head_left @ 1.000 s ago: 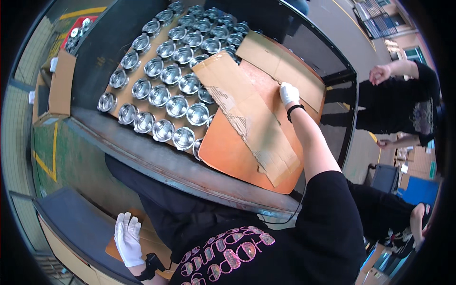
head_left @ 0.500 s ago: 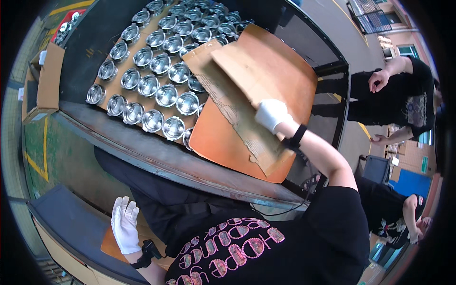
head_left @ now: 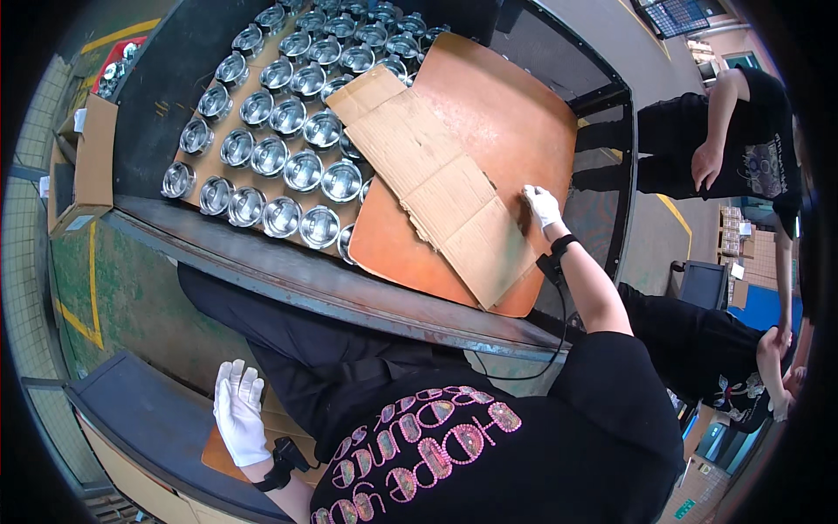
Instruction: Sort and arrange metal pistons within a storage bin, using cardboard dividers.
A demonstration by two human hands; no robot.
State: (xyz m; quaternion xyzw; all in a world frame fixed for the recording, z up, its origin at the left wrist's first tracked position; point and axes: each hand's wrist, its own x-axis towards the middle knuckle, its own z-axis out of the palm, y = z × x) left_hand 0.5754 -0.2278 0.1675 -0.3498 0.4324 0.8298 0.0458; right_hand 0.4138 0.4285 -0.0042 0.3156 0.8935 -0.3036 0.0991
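Note:
Inside the dark metal bin, a torn piece of tan cardboard (head_left: 436,188) lies slantwise across a smooth orange-brown board (head_left: 497,96). My right hand (head_left: 543,208), in a white glove, hovers over or rests on the board just right of the cardboard, apart from it. Its fingers are slightly bent, with nothing visible in them. My left hand (head_left: 239,415), also white-gloved, hangs outside the bin at the lower left, open with fingers spread. Rows of shiny round metal parts that look like pistons (head_left: 270,155) stand left of the board, which covers some of them.
The bin's worn metal edge (head_left: 349,301) runs between my body and the parts. A carton (head_left: 94,166) stands at the left, beside a red crate (head_left: 118,65). A dark-topped cart (head_left: 148,428) is at the lower left. Two people (head_left: 759,157) in black stand at the right.
My right hand has let go of the cardboard and moved right. The cardboard, tilted up before, now lies flat on the board. My left hand stays open, nearly in place.

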